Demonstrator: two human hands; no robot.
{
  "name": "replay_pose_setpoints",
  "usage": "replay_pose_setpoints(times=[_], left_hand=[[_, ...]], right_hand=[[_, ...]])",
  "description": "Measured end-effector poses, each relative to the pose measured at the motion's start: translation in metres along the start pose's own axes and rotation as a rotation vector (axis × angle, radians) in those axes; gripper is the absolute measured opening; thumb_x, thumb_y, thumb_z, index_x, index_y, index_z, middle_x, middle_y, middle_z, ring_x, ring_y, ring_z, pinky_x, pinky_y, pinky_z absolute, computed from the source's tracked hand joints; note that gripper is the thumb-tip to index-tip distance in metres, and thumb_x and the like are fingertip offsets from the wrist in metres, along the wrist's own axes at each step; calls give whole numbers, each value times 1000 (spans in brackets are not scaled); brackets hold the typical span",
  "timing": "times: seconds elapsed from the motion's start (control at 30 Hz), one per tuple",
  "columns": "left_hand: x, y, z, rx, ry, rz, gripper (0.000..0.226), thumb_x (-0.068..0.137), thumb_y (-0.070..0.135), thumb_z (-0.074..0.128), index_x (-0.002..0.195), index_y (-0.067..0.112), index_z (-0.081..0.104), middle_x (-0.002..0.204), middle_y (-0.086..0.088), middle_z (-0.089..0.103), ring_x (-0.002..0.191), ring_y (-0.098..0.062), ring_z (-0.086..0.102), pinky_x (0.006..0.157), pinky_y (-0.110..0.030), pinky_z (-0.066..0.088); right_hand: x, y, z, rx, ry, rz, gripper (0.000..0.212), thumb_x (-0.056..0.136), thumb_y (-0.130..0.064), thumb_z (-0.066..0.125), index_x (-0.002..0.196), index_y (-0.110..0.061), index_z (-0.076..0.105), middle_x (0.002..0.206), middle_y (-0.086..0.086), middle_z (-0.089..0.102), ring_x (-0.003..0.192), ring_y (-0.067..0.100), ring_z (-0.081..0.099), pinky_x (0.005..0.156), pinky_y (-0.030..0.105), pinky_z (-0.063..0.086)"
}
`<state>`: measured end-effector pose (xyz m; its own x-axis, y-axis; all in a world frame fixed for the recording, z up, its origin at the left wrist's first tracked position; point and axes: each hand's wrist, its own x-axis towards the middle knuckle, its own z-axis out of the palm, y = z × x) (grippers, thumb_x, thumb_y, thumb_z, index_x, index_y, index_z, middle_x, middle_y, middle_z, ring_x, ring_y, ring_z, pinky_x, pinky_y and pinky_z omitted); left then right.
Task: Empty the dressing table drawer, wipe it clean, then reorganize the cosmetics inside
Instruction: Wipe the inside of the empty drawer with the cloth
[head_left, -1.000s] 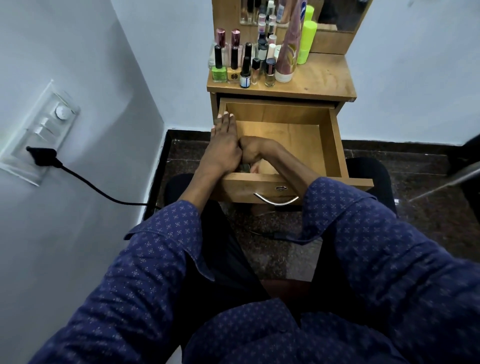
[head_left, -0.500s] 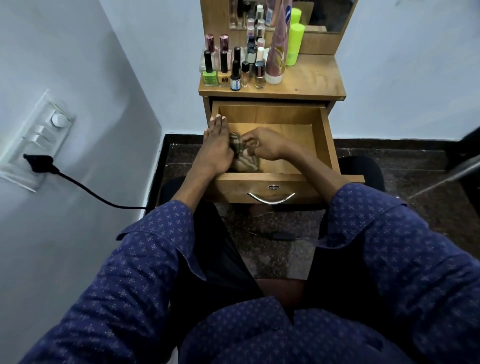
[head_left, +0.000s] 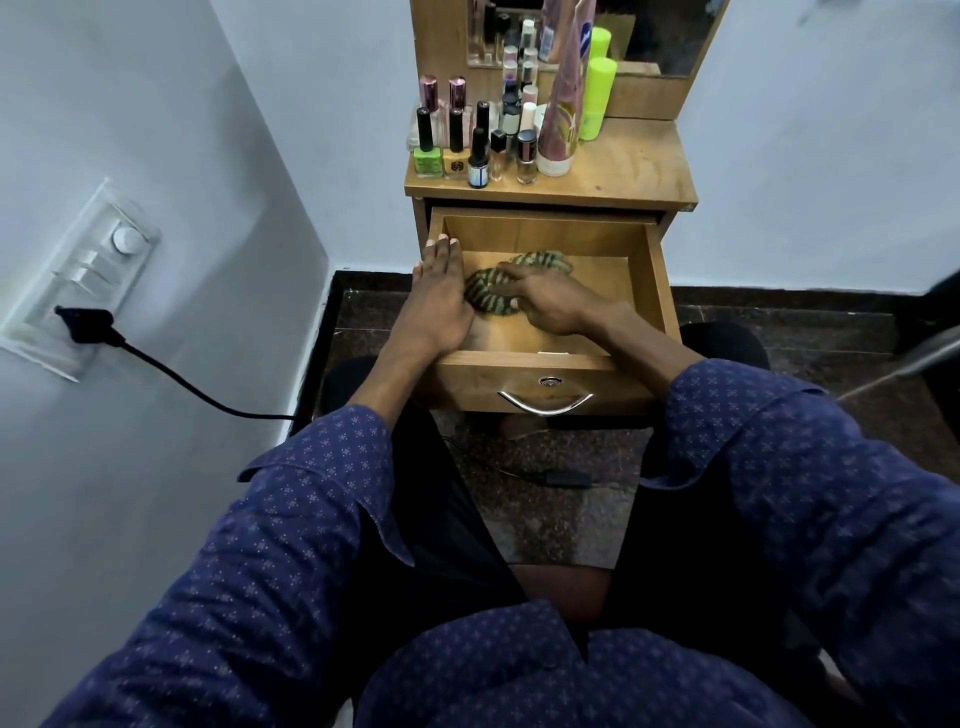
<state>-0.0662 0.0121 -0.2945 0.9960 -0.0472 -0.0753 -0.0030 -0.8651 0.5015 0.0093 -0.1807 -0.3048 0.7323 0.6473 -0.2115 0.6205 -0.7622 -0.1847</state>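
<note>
The wooden drawer (head_left: 649, 291) of the dressing table stands pulled out, and apart from a cloth its floor is bare. My left hand (head_left: 439, 296) lies flat with straight fingers along the drawer's left wall. My right hand (head_left: 550, 301) presses a green striped cloth (head_left: 485, 291) onto the drawer floor, near the left side; part of the cloth sticks out beyond my fingers toward the back. The cosmetics (head_left: 498, 140), several nail polish bottles and small vials, stand clustered on the left of the table top (head_left: 634, 171), with a tall pink bottle (head_left: 563, 104) and a lime green bottle (head_left: 595, 98) behind them.
A mirror (head_left: 670, 31) rises at the back of the table. The wall on the left carries a switch panel (head_left: 88, 275) with a black plug and cable (head_left: 171, 374). A dark stone floor (head_left: 545, 499) lies below the drawer. A metal handle (head_left: 545, 405) curves across the drawer front.
My right hand has moved from the drawer's front left corner toward the back with the cloth, which is now spread out and in plain sight. My left hand stays on the left wall.
</note>
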Motion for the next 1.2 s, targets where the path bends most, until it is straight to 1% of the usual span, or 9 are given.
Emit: replay_pose_setpoints(times=[0.1,0.2,0.37,0.5,0.73,0.87,0.97,1.1,1.2], left_hand=[[0,1,0,1,3,-10,76,102,2,40,167,3,-1,175,-15,-7,162,-27,-12,130,-40,-6],[-2,2,-1,-3,9,-8,75,102,2,39,167,3,0,175,-15,-6,162,-27,-11,129,-39,-6],[-4,2,-3,20,-24,-19,81,99,2,43,166,2,-2,175,-16,-9,162,-28,-13,130,-39,-6],[-3,2,-3,53,-24,2,82,101,5,46,166,2,-4,175,-16,-11,162,-29,-14,130,-40,-5],[-3,3,0,84,-29,7,79,102,6,41,165,1,-6,174,-18,-13,161,-31,-15,130,-42,-6],[-2,0,0,68,-24,2,76,104,6,39,166,2,-6,174,-17,-13,161,-31,-16,130,-42,-7],[-1,-1,1,33,-10,2,76,105,6,40,166,2,-5,175,-16,-13,161,-29,-16,129,-40,-8],[0,-2,2,-11,-3,0,75,105,3,39,166,2,-5,175,-16,-11,162,-28,-15,129,-39,-8],[3,-2,3,-10,1,-5,80,101,1,42,166,1,-5,175,-17,-10,162,-29,-13,131,-41,-7]], right_hand=[[1,-21,-1,-17,-10,-193,24,96,-14,63,116,-16,75,139,11,58,131,31,53,109,50,45],[-2,-39,0,0,-76,-316,9,92,-17,72,100,-12,76,120,8,61,113,25,56,96,36,49],[15,-23,-10,66,99,42,36,86,-28,79,118,-23,64,115,-4,63,103,18,61,83,34,52],[4,0,-18,245,253,351,27,95,-21,73,120,-16,63,112,-2,67,95,15,68,81,36,62],[-27,3,2,171,-124,-21,27,85,-21,83,109,-31,79,107,-3,59,98,17,57,78,33,49],[-42,37,-13,243,41,328,30,87,-17,81,112,-20,64,118,4,65,108,22,64,82,35,53],[-39,41,-13,23,302,547,22,93,-15,76,110,-3,67,118,18,68,102,32,69,84,43,59],[-4,0,-10,1,367,510,13,100,-18,66,103,-5,69,104,4,66,88,17,63,73,31,50],[33,-40,-5,-21,367,453,15,99,-17,65,107,-7,73,125,11,65,103,26,66,74,37,50]])
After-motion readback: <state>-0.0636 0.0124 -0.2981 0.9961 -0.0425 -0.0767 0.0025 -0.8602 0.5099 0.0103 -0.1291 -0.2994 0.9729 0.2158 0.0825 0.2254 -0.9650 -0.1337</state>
